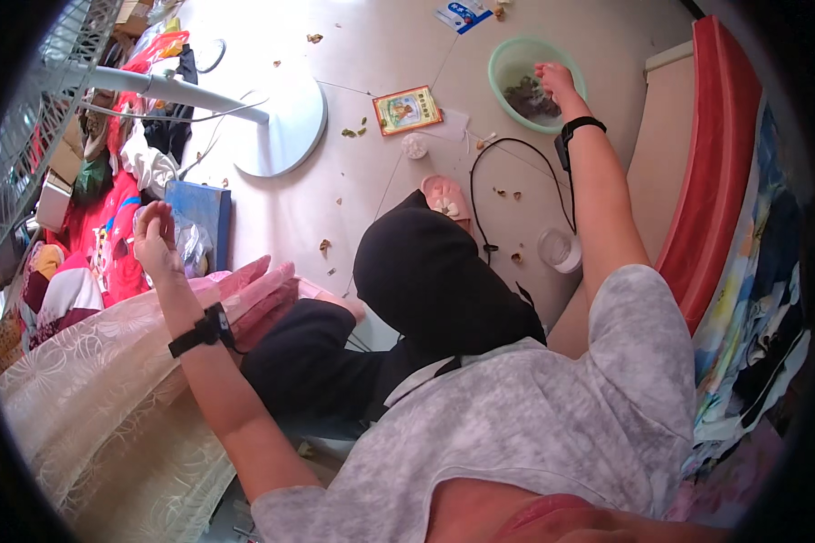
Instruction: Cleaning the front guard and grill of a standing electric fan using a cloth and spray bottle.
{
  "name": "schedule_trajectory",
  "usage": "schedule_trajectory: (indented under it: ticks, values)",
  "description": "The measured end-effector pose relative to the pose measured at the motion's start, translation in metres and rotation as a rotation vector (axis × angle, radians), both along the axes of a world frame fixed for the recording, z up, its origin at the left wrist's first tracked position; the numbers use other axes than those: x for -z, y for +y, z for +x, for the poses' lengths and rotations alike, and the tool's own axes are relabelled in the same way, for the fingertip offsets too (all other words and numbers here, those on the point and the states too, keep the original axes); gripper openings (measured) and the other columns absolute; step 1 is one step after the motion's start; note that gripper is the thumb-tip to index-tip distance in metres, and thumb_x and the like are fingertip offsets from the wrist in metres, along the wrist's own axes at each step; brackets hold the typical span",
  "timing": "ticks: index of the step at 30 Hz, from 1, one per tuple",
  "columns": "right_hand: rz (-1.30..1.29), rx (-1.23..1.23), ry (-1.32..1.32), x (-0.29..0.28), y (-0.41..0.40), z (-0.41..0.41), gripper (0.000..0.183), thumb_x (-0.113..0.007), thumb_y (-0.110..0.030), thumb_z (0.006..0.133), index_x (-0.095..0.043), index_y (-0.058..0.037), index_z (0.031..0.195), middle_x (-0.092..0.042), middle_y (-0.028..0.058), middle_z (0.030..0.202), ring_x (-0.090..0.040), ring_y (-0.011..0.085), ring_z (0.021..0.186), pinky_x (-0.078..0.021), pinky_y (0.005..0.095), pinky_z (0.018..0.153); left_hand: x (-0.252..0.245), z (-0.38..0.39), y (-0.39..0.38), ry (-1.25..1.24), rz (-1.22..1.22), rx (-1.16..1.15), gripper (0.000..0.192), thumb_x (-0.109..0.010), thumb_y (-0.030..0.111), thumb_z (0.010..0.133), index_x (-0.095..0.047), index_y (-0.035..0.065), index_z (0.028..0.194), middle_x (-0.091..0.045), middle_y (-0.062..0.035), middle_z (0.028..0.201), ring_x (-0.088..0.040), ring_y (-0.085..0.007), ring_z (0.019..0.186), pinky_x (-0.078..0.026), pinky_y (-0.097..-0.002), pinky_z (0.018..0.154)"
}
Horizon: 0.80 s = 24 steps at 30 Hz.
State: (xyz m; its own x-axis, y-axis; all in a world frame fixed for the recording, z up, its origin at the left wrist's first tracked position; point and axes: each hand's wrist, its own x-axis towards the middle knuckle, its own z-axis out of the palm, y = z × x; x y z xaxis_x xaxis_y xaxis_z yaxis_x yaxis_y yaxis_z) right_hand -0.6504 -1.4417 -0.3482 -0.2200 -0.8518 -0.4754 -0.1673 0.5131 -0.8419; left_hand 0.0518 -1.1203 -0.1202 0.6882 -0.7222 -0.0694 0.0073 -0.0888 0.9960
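My left hand [155,237] is raised at the left, fingers partly curled and nothing seen in it, beside a blue box [207,210] and clear plastic. At the upper right my right hand [554,83] is over a pale green plastic basin [496,78], its fingers bent together; whether they pinch something small cannot be made out. Dark scraps [528,96] lie in the bottom of the basin. Both wrists wear black straps with small devices. Below me, a pink slipper with a flower [441,197] shows past my black-trousered knee.
Left of centre stands a round white stand base [292,136] with a pole. On the tiled floor lie a printed booklet or packet [407,110], a clear round container [559,250], a black cable [473,183] and scattered brown bits. A lace cloth [109,380] hangs lower left; red bed-edge padding [706,170] runs right.
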Motion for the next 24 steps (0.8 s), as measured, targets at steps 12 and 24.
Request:
schedule_trajectory:
  ticks: [12, 24]
  values:
    - [-0.076, -0.211, 0.538, -0.022, -0.016, 0.007, 0.05, -0.039, -0.039, 0.091, -0.068, 0.001, 0.089, -0.064, 0.0158, 0.073, -0.06, 0.0304, 0.065, -0.047, 0.0434, 0.065, 0.001, -0.027, -0.018, -0.027, 0.048, 0.07, 0.024, -0.046, -0.003, 0.089, -0.063, 0.0012, 0.105, -0.066, -0.0086, 0.102, -0.064, -0.0169, 0.094, -0.052, -0.0254, 0.083]
    - [-0.036, -0.312, 0.354, -0.025, -0.028, 0.03, 0.034, -0.043, -0.027, 0.094, -0.066, -0.0025, 0.1, -0.066, 0.0168, 0.103, -0.062, 0.0332, 0.095, -0.0488, 0.0426, 0.083, 0.007, -0.025, -0.017, -0.12, 0.082, 0.103, 0.024, -0.047, -0.002, 0.089, -0.065, 0.0028, 0.103, -0.067, -0.0073, 0.098, -0.065, -0.0154, 0.09, -0.051, -0.025, 0.082]
